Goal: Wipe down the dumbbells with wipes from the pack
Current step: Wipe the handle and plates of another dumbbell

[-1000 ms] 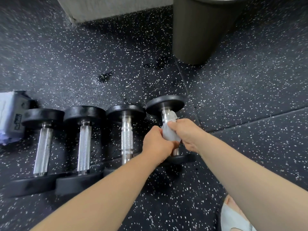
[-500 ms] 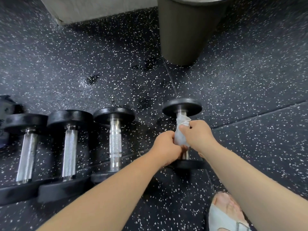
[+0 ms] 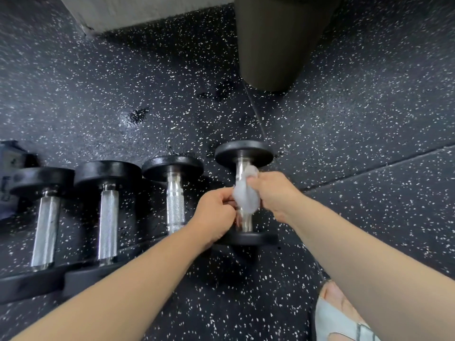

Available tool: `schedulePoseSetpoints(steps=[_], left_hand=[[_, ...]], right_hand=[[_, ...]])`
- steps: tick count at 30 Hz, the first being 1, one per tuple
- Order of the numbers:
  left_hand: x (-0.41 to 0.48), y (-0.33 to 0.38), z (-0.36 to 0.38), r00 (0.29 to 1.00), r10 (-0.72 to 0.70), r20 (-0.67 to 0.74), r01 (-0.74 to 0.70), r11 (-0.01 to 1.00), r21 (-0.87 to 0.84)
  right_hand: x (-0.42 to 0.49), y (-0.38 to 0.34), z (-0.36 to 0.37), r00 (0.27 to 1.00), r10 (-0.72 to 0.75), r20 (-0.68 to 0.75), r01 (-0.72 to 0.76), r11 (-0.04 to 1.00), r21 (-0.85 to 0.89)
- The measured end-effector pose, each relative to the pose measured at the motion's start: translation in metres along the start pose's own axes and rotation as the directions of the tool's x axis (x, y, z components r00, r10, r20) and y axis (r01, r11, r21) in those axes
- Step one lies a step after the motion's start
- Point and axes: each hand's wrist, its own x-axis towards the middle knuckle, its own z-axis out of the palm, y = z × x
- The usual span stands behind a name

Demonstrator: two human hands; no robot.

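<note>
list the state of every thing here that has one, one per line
left hand: closed on the wipe
right hand: closed on the wipe
wipe: bunched around the handle
rightmost dumbbell: on the floor, apart from the row
three other dumbbells: side by side, untouched
bin: upright

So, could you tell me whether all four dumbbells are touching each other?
No, the dumbbell being wiped stands apart from the other three.

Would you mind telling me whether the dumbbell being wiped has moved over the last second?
Yes. The rightmost dumbbell has shifted right, away from its neighbour; a floor gap now separates them.
</note>
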Motion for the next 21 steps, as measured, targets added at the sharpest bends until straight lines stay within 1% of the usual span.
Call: schedulePoseSetpoints(steps=[2, 3, 5, 7, 9, 10, 11, 13, 15, 16, 17, 18, 19, 21], left_hand=[[-0.001, -0.001, -0.009, 0.999, -0.01, 0.037, 0.01, 1.0, 0.004], [-0.002, -0.001, -0.013, 0.998, -0.024, 0.053, 0.024, 1.0, -0.005], [-0.004, -0.001, -0.018, 0.997, -0.036, 0.073, 0.036, 0.999, 0.004], [-0.008, 0.0, -0.021, 0.996, -0.046, 0.08, 0.047, 0.999, -0.005], [-0.01, 0.001, -0.024, 0.996, -0.051, 0.072, 0.051, 0.999, -0.007], [-0.009, -0.001, -0.026, 0.997, -0.055, 0.057, 0.055, 0.998, 0.002], [-0.008, -0.003, -0.026, 0.997, -0.064, 0.037, 0.064, 0.998, 0.004], [-0.007, -0.006, -0.026, 0.996, -0.085, 0.005, 0.085, 0.995, -0.051], [-0.006, -0.004, -0.028, 0.995, -0.104, -0.004, 0.104, 0.989, -0.101], [-0.006, -0.004, -0.029, 0.994, -0.11, -0.002, 0.109, 0.987, -0.115], [-0.006, -0.004, -0.029, 0.994, -0.107, -0.005, 0.106, 0.987, -0.125], [-0.007, -0.004, -0.029, 0.995, -0.102, -0.013, 0.1, 0.987, -0.126], [-0.008, -0.005, -0.03, 0.995, -0.099, -0.024, 0.096, 0.988, -0.118], [-0.009, -0.005, -0.03, 0.994, -0.098, -0.053, 0.092, 0.991, -0.102]], right_hand=[[-0.025, 0.012, 0.003, 0.993, 0.028, 0.117, -0.009, 0.988, -0.156], [-0.035, 0.014, 0.005, 0.988, 0.036, 0.148, 0.002, 0.969, -0.249], [-0.036, 0.014, 0.009, 0.989, 0.031, 0.147, 0.022, 0.937, -0.347], [-0.028, 0.005, 0.016, 0.99, 0.048, 0.134, 0.007, 0.923, -0.384], [-0.013, -0.006, 0.024, 0.994, 0.071, 0.086, -0.034, 0.929, -0.368], [-0.004, -0.013, 0.025, 0.996, 0.065, 0.063, -0.042, 0.947, -0.318], [0.006, -0.018, 0.026, 0.998, 0.038, 0.047, -0.026, 0.968, -0.248], [0.026, -0.026, 0.027, 0.999, -0.034, 0.009, 0.035, 0.997, -0.065], [0.032, -0.028, 0.028, 1.0, 0.002, -0.01, -0.002, 0.996, 0.091], [0.031, -0.024, 0.029, 1.0, 0.025, 0.003, -0.025, 0.991, 0.133], [0.029, -0.017, 0.029, 1.0, 0.018, 0.008, -0.019, 0.992, 0.126], [0.021, -0.011, 0.028, 1.0, 0.003, 0.03, -0.005, 0.997, 0.071], [0.013, -0.003, 0.027, 0.997, -0.011, 0.079, 0.012, 1.0, -0.007], [-0.006, 0.011, 0.024, 0.985, 0.009, 0.173, 0.03, 0.976, -0.218]])
